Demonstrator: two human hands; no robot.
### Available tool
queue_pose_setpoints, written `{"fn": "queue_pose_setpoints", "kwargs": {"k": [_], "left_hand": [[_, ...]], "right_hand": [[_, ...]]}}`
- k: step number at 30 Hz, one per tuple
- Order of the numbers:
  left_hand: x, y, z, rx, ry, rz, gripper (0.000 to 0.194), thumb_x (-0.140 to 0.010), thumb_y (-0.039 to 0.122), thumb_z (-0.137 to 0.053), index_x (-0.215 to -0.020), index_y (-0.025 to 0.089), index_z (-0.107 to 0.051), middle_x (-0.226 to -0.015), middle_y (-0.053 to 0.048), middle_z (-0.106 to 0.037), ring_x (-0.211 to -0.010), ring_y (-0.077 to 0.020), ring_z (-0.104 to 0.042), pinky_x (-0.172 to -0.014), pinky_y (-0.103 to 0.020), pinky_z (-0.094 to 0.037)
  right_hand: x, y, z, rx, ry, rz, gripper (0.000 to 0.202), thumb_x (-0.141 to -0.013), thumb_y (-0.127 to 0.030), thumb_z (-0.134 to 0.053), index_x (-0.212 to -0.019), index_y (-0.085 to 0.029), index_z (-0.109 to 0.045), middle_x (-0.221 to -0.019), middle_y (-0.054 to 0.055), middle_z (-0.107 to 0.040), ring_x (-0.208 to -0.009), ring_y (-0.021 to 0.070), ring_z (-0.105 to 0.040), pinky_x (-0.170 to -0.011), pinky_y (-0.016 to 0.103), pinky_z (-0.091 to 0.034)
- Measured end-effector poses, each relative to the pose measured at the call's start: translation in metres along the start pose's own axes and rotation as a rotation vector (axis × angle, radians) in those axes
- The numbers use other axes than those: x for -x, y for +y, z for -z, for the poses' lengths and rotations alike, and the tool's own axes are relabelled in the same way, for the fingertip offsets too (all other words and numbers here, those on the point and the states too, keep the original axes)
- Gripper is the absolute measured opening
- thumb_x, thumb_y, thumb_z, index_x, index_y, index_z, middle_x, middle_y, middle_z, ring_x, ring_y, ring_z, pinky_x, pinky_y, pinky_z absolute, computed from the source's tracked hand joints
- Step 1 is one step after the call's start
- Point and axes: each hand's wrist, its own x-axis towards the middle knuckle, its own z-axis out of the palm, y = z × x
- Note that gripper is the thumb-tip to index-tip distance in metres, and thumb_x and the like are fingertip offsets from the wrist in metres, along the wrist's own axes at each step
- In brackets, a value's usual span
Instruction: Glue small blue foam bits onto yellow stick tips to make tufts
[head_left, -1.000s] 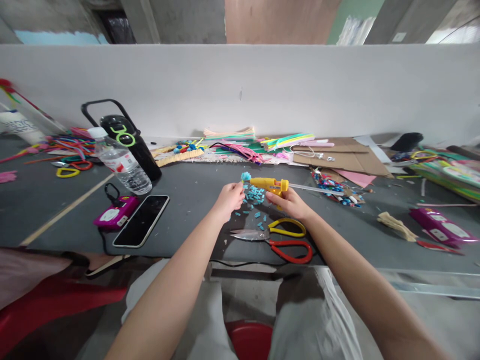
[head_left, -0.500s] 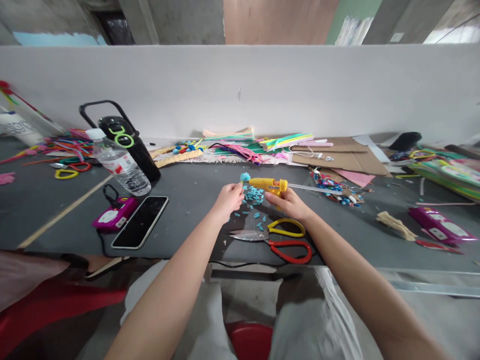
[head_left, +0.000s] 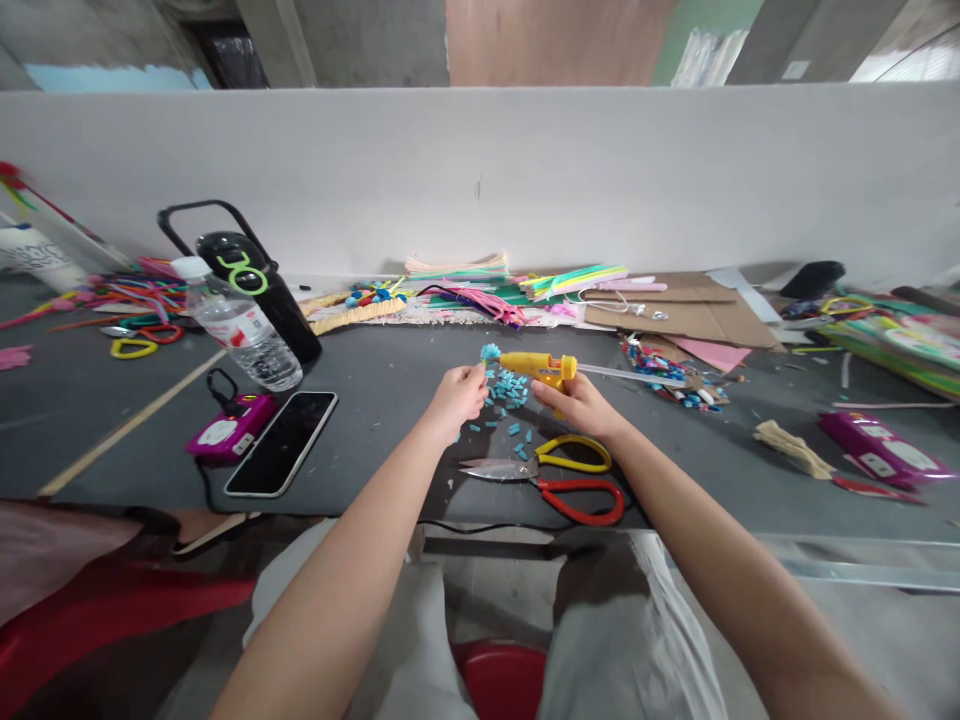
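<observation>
My right hand (head_left: 574, 400) is wrapped round the handle of a yellow hot glue gun (head_left: 529, 364), with a long clear glue stick (head_left: 630, 376) poking out of its back end. The gun's nozzle points left, close to a small fluffy blue flower (head_left: 490, 352). My left hand (head_left: 459, 395) pinches that flower from below; its stem is mostly hidden by the fingers. Short blue pieces (head_left: 510, 390) that look cut from pipe cleaner lie scattered on the grey table under both hands. Nearer to me lie open scissors (head_left: 517, 470) with one yellow and one red handle loop.
A phone (head_left: 281, 445), a purple box with a plug (head_left: 231, 430), a water bottle (head_left: 247, 335) and a black flask (head_left: 259, 290) stand left. Pipe cleaner bundles (head_left: 574, 283) and cardboard (head_left: 675, 310) line the back. Another purple box (head_left: 885, 450) lies right. A black cable (head_left: 480, 527) runs along the front edge.
The glue gun has shifted very slightly to the right, its nozzle a little farther from the blue flower. Otherwise both hands hold nearly the same position.
</observation>
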Motion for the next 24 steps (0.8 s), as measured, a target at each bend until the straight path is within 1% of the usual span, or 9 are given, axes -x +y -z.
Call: {"fn": "queue_pose_setpoints", "kwargs": {"k": [7, 14, 20, 22, 24], "left_hand": [[0.0002, 0.0003, -0.0009, 0.009, -0.002, -0.004, 0.036, -0.097, 0.038, -0.056, -0.070, 0.020, -0.041, -0.048, 0.009, -0.033, -0.035, -0.0031, -0.025, -0.037, -0.018, -0.015], [0.0001, 0.0001, -0.0003, 0.012, -0.010, -0.003, 0.036, -0.097, 0.037, -0.056, -0.069, 0.020, -0.041, -0.048, 0.009, -0.033, -0.035, -0.0031, -0.025, -0.036, -0.017, -0.015], [0.0001, 0.0001, 0.0001, 0.016, -0.010, 0.001, 0.037, -0.096, 0.038, -0.058, -0.069, 0.020, -0.041, -0.048, 0.009, -0.033, -0.035, -0.0031, -0.024, -0.036, -0.017, -0.015], [0.0001, 0.0001, 0.0003, 0.016, -0.012, 0.001, 0.037, -0.096, 0.038, -0.058, -0.069, 0.020, -0.041, -0.048, 0.009, -0.033, -0.035, -0.0032, -0.024, -0.037, -0.017, -0.015], [0.0004, 0.0003, 0.0004, 0.017, -0.014, -0.001, 0.037, -0.095, 0.039, -0.058, -0.069, 0.020, -0.040, -0.048, 0.009, -0.033, -0.035, -0.0031, -0.024, -0.037, -0.017, -0.015]], "right_hand": [[-0.0011, 0.0056, 0.0019, 0.006, 0.003, -0.008, 0.048, -0.088, -0.064, -0.059, -0.073, -0.020, -0.049, -0.060, -0.003, -0.043, -0.055, 0.0104, -0.036, -0.051, 0.027, -0.029], [-0.0006, 0.0039, 0.0020, 0.000, 0.003, -0.006, 0.048, -0.089, -0.063, -0.059, -0.071, -0.020, -0.046, -0.060, -0.004, -0.040, -0.055, 0.0100, -0.034, -0.051, 0.028, -0.028], [0.0000, 0.0013, 0.0023, 0.017, 0.018, -0.008, 0.049, -0.087, -0.066, -0.059, -0.073, -0.020, -0.047, -0.060, -0.004, -0.040, -0.055, 0.0101, -0.033, -0.051, 0.028, -0.028], [0.0002, -0.0004, 0.0023, 0.019, 0.020, -0.004, 0.049, -0.086, -0.067, -0.059, -0.076, -0.020, -0.051, -0.059, -0.004, -0.040, -0.056, 0.0108, -0.034, -0.051, 0.028, -0.029], [0.0002, -0.0019, 0.0025, 0.018, 0.023, -0.003, 0.048, -0.085, -0.067, -0.060, -0.083, -0.020, -0.056, -0.059, -0.003, -0.042, -0.058, 0.0127, -0.038, -0.054, 0.028, -0.033]]}}
